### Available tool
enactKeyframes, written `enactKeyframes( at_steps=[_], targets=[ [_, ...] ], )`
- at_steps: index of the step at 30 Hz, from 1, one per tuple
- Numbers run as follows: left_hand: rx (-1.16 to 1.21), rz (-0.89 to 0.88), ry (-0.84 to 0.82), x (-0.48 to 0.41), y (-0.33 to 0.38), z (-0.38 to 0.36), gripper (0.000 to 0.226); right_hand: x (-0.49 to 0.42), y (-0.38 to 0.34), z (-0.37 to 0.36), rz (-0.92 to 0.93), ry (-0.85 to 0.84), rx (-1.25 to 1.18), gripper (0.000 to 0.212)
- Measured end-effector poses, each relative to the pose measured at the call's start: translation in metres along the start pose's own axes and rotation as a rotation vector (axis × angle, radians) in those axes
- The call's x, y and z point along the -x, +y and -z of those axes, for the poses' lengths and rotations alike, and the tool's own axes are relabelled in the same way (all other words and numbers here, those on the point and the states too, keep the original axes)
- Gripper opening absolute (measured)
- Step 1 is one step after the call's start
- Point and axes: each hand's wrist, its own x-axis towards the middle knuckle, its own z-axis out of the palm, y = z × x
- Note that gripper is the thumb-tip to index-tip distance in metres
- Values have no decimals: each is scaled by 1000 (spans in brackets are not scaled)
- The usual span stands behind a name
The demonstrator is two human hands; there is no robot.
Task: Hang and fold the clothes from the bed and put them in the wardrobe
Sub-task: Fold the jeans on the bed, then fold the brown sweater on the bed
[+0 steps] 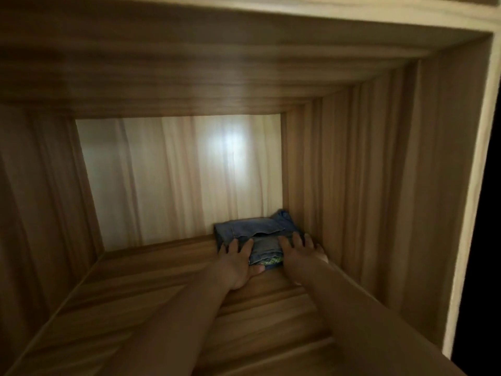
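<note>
Folded jeans [257,234] in wardrobe's [352,185] back-right corner

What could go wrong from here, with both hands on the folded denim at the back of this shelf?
1. One end of the folded denim rides up by the right wall; more pressure from the left hand and right hand could bunch it and spoil the fold.
2. A green patterned piece peeks out at the front edge, between the hands; it might drag forward when they pull away.

Both bare forearms [173,321] extended forward; left grip [238,260], right grip [298,253] flat, fingers [233,245] spread (palms down).
</note>
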Motion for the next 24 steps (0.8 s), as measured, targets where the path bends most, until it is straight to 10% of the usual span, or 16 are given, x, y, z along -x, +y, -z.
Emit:
enactKeyframes(
  at_steps=[6, 19, 24],
  targets=[
    [115, 1, -31, 47, 3, 0, 78, 46, 8, 2, 15, -70, -78, 79],
    [210, -243, 143, 236, 37, -16, 67, 264, 71, -2, 312, 222, -324, 26],
    [326, -519, 285, 288, 92, -52, 50, 357, 100, -25, 83, 269, -359, 30]
  ],
)
